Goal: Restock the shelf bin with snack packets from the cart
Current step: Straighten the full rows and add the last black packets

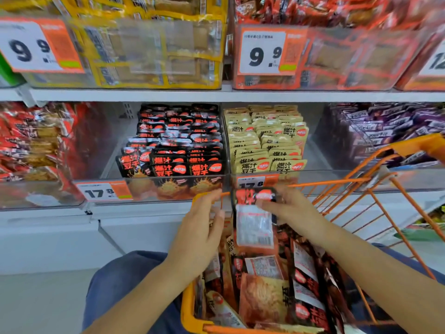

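Your right hand (286,208) has its fingers (263,204) curled over the top of one black-and-red snack packet (254,221), which you hold upright with its pale label side toward you, just above the heap in the orange cart (375,189) and below the front lip of the shelf. Your left hand (199,227) sits beside it at the cart's near corner, fingers loosely bent around the orange rim area; whether it grips the rim or another packet is hard to tell through the blur. The black-packet bin (178,150) straight ahead already looks well stocked, with rows standing upright from front to back, though some room seems to remain near its left side and at the back. The tan-packet bin (267,138) next to it also looks full. The cart still carries many loose packets (265,297) of the same black-and-red kind, so you appear to be somewhere in the middle of the job: this packet has yet to go up into the bin, and plenty more wait behind it.
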Demonstrator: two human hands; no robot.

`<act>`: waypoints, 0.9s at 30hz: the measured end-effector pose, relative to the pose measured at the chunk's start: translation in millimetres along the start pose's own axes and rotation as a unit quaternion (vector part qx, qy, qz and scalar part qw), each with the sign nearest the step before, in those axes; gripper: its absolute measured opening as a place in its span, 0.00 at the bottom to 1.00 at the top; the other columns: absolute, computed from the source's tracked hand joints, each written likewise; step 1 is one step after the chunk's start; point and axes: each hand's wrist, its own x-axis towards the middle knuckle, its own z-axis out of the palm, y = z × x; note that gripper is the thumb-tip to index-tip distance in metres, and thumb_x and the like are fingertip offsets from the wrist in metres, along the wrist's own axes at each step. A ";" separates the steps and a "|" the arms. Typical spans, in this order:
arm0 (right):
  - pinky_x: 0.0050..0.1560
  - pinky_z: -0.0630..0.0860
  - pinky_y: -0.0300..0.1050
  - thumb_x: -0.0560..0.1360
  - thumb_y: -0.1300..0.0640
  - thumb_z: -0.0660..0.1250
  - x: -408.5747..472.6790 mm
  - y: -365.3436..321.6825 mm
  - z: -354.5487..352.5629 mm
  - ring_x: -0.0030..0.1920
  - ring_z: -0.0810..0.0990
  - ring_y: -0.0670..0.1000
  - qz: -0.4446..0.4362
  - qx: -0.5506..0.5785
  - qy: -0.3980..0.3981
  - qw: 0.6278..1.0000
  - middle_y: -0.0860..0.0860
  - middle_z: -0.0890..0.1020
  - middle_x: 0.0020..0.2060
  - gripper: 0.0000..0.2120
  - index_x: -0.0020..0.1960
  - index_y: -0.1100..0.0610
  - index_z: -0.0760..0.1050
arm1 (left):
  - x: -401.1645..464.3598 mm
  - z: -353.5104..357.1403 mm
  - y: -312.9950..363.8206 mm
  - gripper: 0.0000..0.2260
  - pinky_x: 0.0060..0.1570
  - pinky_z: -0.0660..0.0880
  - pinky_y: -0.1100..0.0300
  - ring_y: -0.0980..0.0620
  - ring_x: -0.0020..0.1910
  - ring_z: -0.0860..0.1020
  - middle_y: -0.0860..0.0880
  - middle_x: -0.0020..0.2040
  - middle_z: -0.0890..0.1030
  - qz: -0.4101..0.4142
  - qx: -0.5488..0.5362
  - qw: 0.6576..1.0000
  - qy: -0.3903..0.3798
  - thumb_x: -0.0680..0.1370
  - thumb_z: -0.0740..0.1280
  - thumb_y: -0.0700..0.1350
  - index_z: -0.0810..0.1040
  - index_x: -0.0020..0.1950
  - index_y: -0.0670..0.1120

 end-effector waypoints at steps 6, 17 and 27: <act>0.44 0.83 0.47 0.75 0.55 0.69 -6.6 -38.8 33.5 0.48 0.83 0.53 0.037 0.144 0.043 0.988 0.60 0.82 0.53 0.12 0.56 0.59 0.77 | -2.4 -7.9 26.8 0.27 0.65 0.64 0.68 0.69 0.67 0.63 0.71 0.67 0.63 -0.030 -0.097 0.992 -0.074 0.77 0.64 0.58 0.56 0.72 0.66; 0.53 0.75 0.48 0.80 0.52 0.62 30.6 -33.6 48.8 0.51 0.79 0.49 -0.106 -0.111 0.128 0.980 0.44 0.81 0.50 0.09 0.56 0.51 0.78 | 10.5 -76.6 3.2 0.10 0.32 0.70 0.70 0.61 0.30 0.74 0.57 0.29 0.76 -0.150 -0.333 0.919 0.149 0.76 0.68 0.40 0.76 0.35 0.47; 0.69 0.60 0.57 0.80 0.42 0.45 62.5 12.5 87.7 0.73 0.64 0.60 -0.181 -0.511 0.131 0.830 0.60 0.63 0.74 0.30 0.73 0.58 0.66 | 75.1 -176.1 -77.2 0.07 0.43 0.76 0.59 0.52 0.41 0.79 0.49 0.42 0.81 -0.171 -0.084 0.949 0.252 0.73 0.72 0.36 0.79 0.46 0.48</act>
